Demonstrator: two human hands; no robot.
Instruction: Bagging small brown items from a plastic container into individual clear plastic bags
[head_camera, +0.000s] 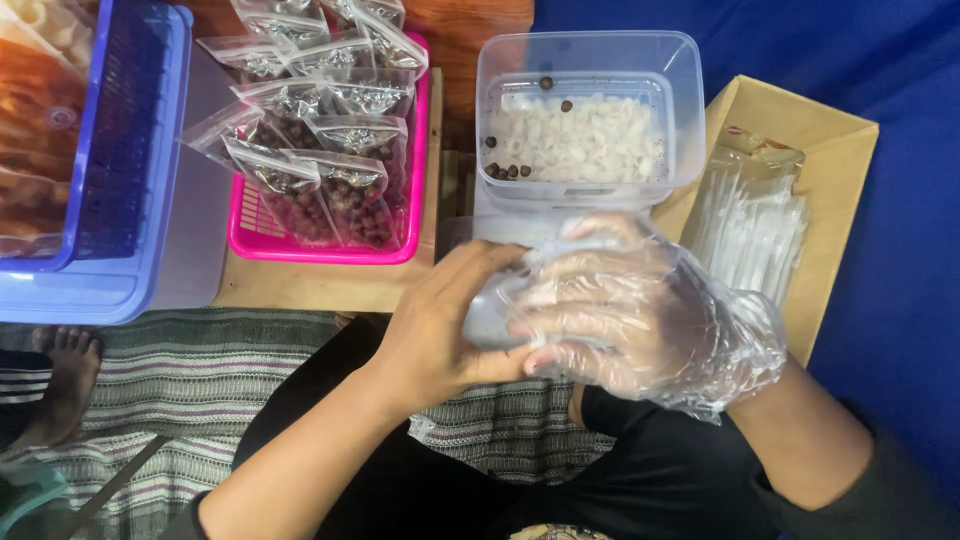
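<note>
My left hand (440, 320) is bare and curls around a small clear plastic bag (490, 315) held in front of me. My right hand (640, 310), inside a loose clear plastic glove, covers the same bag from the right, fingers pressed on it. Most of the bag is hidden between the two hands, and its contents cannot be made out. Just beyond the hands stands a clear square plastic container (590, 60) holding white pieces and a few brown balls.
A pink basket (330, 248) at the back left is piled with sealed clear bags of brown balls. A blue basket (120, 150) sits at far left. A cardboard box (830, 170) on the right holds packed clear straws. A bare foot (65, 385) rests on the striped mat.
</note>
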